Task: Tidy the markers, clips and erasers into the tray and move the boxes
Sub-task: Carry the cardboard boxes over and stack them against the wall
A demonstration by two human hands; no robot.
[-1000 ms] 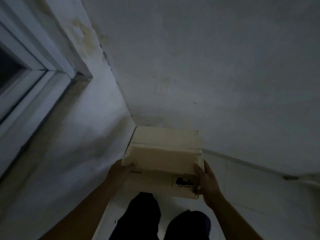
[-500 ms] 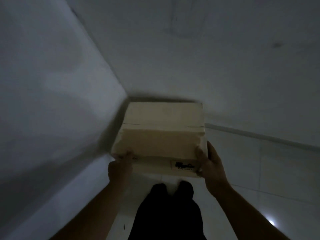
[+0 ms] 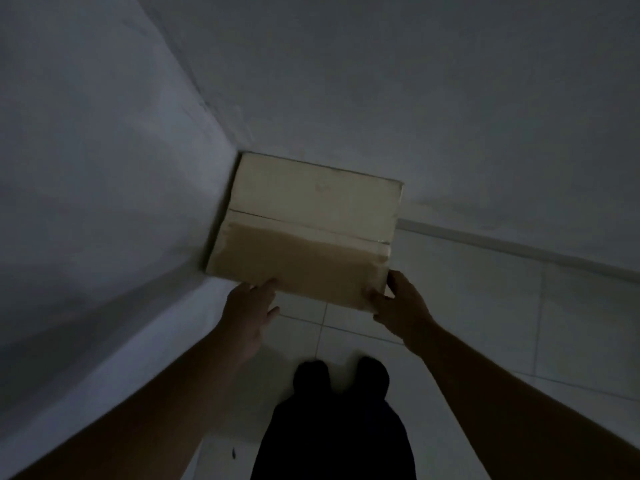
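Note:
A closed tan cardboard box with a taped seam across its top sits low in the corner where two walls meet, its left side against the left wall. My left hand is at the box's near left edge, fingers spread and only the fingertips touching it. My right hand grips the near right corner, with the thumb on the right side. No markers, clips, erasers or tray are in view.
Dim room. A grey wall runs along the left and another wall stands behind the box. Pale floor tiles spread to the right. My dark trouser legs are below.
The box has gone down and forward into the corner. My left hand has loosened from the box's side to its near edge. The view has tilted down toward the floor.

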